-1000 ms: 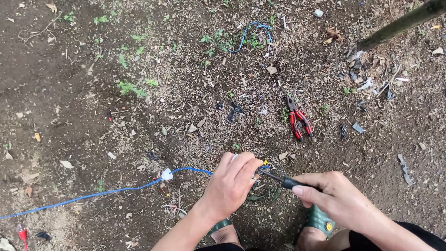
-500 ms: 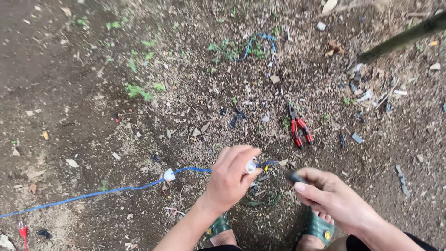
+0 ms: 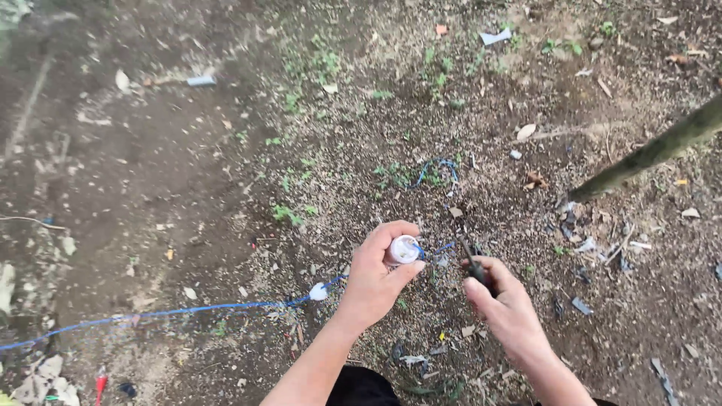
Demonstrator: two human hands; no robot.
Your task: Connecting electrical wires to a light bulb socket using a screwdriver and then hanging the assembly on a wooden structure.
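- The left hand (image 3: 376, 274) is curled around a small white round fitting (image 3: 404, 249), pinching it between thumb and fingers.
- A blue cable (image 3: 173, 310) runs from that fitting leftward across the dirt ground (image 3: 188, 188), passing a small white connector (image 3: 319, 291).
- The right hand (image 3: 504, 304) is closed around a dark-handled tool (image 3: 472, 263), just beside the fitting.
- Farther off, a loose blue wire scrap (image 3: 436, 169) lies among weeds, and a green stick (image 3: 654, 154) slants in at the right.
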